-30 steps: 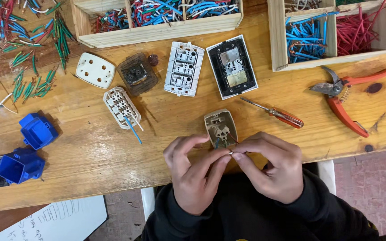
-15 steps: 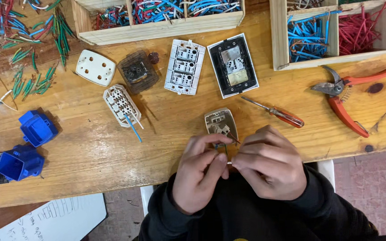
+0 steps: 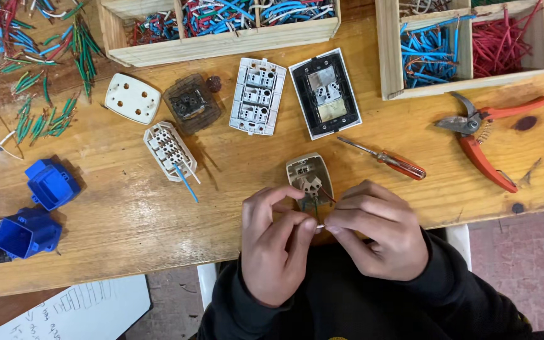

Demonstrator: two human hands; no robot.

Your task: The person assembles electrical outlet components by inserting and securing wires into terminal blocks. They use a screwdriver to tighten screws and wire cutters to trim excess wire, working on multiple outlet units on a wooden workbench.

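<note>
Near the front edge of the wooden workbench [image 3: 127, 214], my left hand [image 3: 275, 249] and my right hand [image 3: 379, 236] meet fingertip to fingertip. Both pinch the end of a thin wire [image 3: 320, 225] between them. Just beyond my fingers lies a small beige socket module [image 3: 308, 177] with short wires running from it toward my hands. A red-handled screwdriver [image 3: 385, 159] rests to the right of the module, a little way from my right hand.
Several switch and socket plates [image 3: 257, 94] lie across the middle of the bench. Red pliers [image 3: 486, 135] are at the right, two blue boxes [image 3: 36, 208] at the left. Wooden trays [image 3: 461, 47] of cut wires line the back. Loose green and red wire pieces [image 3: 39, 94] lie far left.
My hands have drawn slightly back toward my body and now pinch a wire end together. The socket module stays in place on the bench.
</note>
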